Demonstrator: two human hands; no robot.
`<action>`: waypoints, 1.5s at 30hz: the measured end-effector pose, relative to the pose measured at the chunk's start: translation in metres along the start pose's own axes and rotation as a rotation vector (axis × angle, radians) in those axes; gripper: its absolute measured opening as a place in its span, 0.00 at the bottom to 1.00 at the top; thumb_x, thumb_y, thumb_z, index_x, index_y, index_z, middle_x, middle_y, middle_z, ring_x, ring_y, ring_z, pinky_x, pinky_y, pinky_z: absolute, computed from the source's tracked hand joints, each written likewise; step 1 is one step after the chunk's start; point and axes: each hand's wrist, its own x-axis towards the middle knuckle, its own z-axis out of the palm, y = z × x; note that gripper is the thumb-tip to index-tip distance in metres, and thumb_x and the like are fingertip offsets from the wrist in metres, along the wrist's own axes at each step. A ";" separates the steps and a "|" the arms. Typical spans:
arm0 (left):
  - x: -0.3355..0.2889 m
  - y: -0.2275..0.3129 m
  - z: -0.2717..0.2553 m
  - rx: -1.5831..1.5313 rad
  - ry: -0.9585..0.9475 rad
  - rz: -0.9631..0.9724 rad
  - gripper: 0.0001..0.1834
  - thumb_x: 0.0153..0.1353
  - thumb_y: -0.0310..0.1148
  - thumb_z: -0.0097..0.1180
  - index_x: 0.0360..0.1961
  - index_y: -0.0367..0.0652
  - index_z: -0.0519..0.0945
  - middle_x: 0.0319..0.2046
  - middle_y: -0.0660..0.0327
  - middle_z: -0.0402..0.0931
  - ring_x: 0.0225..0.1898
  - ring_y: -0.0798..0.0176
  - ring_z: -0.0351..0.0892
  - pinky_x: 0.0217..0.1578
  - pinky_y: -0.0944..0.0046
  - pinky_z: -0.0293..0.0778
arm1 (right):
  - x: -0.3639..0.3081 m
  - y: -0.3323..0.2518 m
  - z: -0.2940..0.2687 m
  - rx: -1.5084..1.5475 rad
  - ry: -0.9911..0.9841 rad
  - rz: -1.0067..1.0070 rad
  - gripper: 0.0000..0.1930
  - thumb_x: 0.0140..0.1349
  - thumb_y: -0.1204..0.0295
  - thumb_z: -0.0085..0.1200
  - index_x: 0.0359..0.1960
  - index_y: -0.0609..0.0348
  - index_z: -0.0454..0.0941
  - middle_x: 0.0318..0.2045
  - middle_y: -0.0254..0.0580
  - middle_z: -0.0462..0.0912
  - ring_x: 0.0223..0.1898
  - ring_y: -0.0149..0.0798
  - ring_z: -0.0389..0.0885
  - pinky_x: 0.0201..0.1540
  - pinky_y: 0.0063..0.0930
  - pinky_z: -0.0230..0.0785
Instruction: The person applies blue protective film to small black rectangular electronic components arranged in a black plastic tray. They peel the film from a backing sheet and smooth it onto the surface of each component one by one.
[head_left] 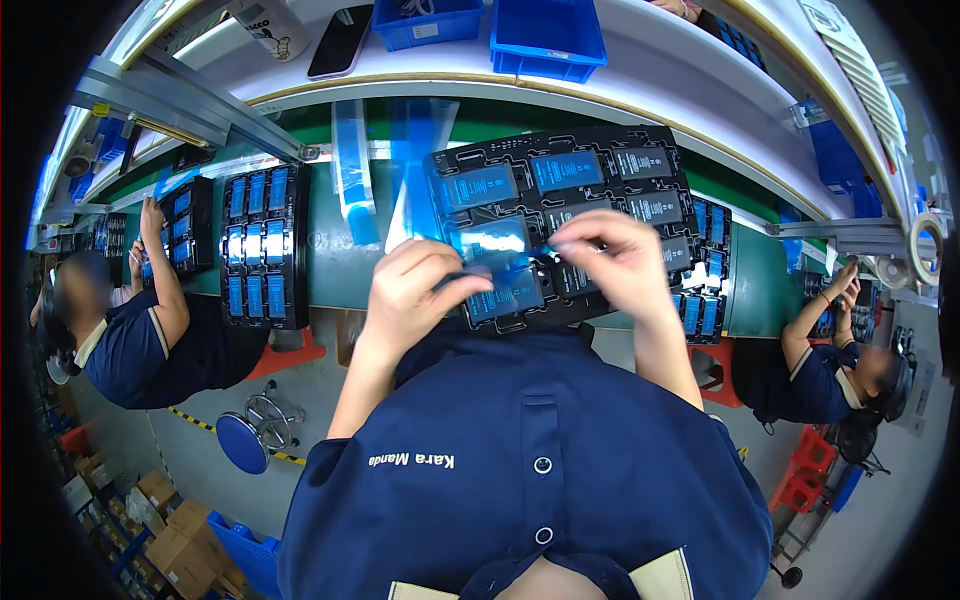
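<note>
A black moulded tray (600, 140) lies tilted before me, with rows of flat battery-like packs in its pockets. Several packs look blue, such as the pack (566, 170) in the far row; others, like the pack (643, 162) at the far right, look dark grey. My left hand (412, 292) is over the tray's near left part, thumb and fingers closed on a thin piece of blue film (515, 264). Above the tray's middle, my right hand (622, 262) pinches close to the film's right end. Its fingertips are slightly blurred, so what they grip is unclear.
Strips of blue film (410, 150) lie left of the tray on the green bench (325, 265). Another filled tray (292, 250) stands farther left. Blue bins (548, 45) and a phone (341, 42) sit on the shelf above. Co-workers (130, 330) sit on both sides.
</note>
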 end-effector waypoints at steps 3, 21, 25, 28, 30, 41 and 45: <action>-0.002 -0.010 -0.007 0.027 0.066 -0.028 0.11 0.43 0.28 0.72 0.24 0.37 0.80 0.25 0.58 0.80 0.27 0.57 0.79 0.29 0.64 0.71 | 0.001 0.020 -0.025 0.273 0.223 0.112 0.07 0.58 0.82 0.59 0.39 0.65 0.82 0.35 0.38 0.84 0.37 0.26 0.81 0.44 0.19 0.73; -0.012 -0.022 -0.028 -0.043 0.436 -0.242 0.13 0.68 0.26 0.46 0.27 0.32 0.76 0.40 0.54 0.78 0.41 0.65 0.75 0.40 0.70 0.66 | 0.002 0.056 -0.042 0.112 0.259 0.305 0.13 0.54 0.82 0.63 0.43 0.65 0.81 0.31 0.35 0.83 0.31 0.20 0.79 0.37 0.14 0.72; -0.013 -0.029 -0.024 -0.160 0.472 -0.231 0.09 0.67 0.24 0.47 0.31 0.32 0.76 0.41 0.53 0.77 0.42 0.65 0.74 0.43 0.69 0.68 | 0.001 0.057 -0.041 0.085 0.267 0.306 0.13 0.54 0.82 0.63 0.42 0.65 0.81 0.31 0.35 0.83 0.31 0.20 0.79 0.37 0.14 0.72; -0.015 -0.033 -0.022 -0.171 0.473 -0.243 0.04 0.65 0.20 0.50 0.37 0.32 0.77 0.42 0.54 0.76 0.44 0.64 0.75 0.47 0.67 0.69 | 0.000 0.057 -0.041 0.076 0.271 0.304 0.12 0.54 0.81 0.63 0.42 0.65 0.81 0.31 0.35 0.83 0.31 0.20 0.79 0.37 0.14 0.72; -0.015 -0.035 -0.022 -0.155 0.460 -0.234 0.05 0.63 0.18 0.51 0.39 0.32 0.77 0.44 0.53 0.75 0.46 0.64 0.74 0.48 0.67 0.69 | 0.000 0.056 -0.040 0.089 0.271 0.297 0.12 0.54 0.81 0.63 0.41 0.65 0.81 0.30 0.35 0.83 0.30 0.20 0.79 0.36 0.14 0.72; -0.011 -0.032 -0.019 -0.048 0.456 -0.236 0.14 0.59 0.15 0.55 0.47 0.33 0.75 0.58 0.53 0.66 0.49 0.68 0.73 0.47 0.71 0.70 | 0.001 0.054 -0.041 0.076 0.254 0.331 0.13 0.54 0.83 0.62 0.42 0.67 0.80 0.31 0.37 0.83 0.31 0.22 0.80 0.37 0.14 0.72; -0.010 -0.031 -0.020 -0.017 0.457 -0.249 0.15 0.59 0.14 0.55 0.48 0.34 0.74 0.61 0.51 0.64 0.47 0.69 0.75 0.47 0.72 0.70 | 0.000 0.057 -0.041 0.072 0.257 0.326 0.12 0.54 0.83 0.62 0.41 0.67 0.80 0.31 0.36 0.83 0.31 0.21 0.80 0.37 0.14 0.72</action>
